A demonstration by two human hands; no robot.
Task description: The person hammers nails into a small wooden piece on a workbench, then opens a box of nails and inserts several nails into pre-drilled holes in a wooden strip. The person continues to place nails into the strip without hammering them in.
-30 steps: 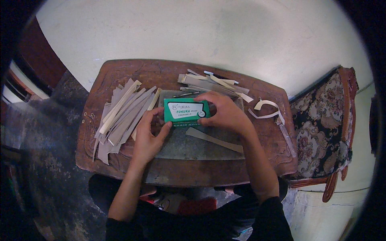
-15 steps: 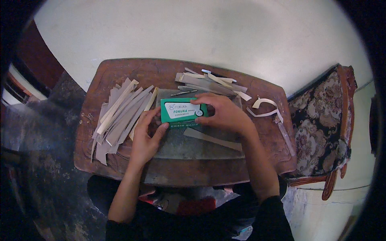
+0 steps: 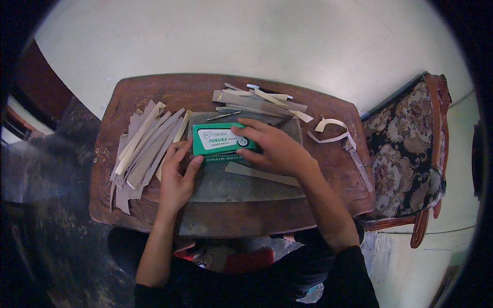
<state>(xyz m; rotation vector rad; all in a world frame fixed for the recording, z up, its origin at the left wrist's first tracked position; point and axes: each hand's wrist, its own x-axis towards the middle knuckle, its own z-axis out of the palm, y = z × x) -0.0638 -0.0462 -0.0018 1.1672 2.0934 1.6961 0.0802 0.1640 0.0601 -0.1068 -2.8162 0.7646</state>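
A small green box (image 3: 221, 139) with a white label on top is held level between my two hands, above the grey mat (image 3: 231, 190) on the table. My left hand (image 3: 178, 177) grips its left end, thumb at the near corner and fingers along the side. From the right, my right hand (image 3: 269, 146) clasps the other end, its index finger over the top and its thumb at the near edge. The box's right end is partly hidden by that hand. A pale tapered strip (image 3: 259, 174) lies on the mat just nearer than the box.
A heap of grey and cream strips (image 3: 149, 149) covers the table's left side. More strips (image 3: 257, 102) and a thin metal rod (image 3: 223, 116) lie beyond the box. A curled white strip (image 3: 336, 126) rests at right. Beside the wooden table (image 3: 205, 220) stands a floral-upholstered chair (image 3: 400, 154).
The whole view has shifted slightly, so the table and its things appear a little farther left. Both hands keep their hold on the box, which stays over about the same part of the mat.
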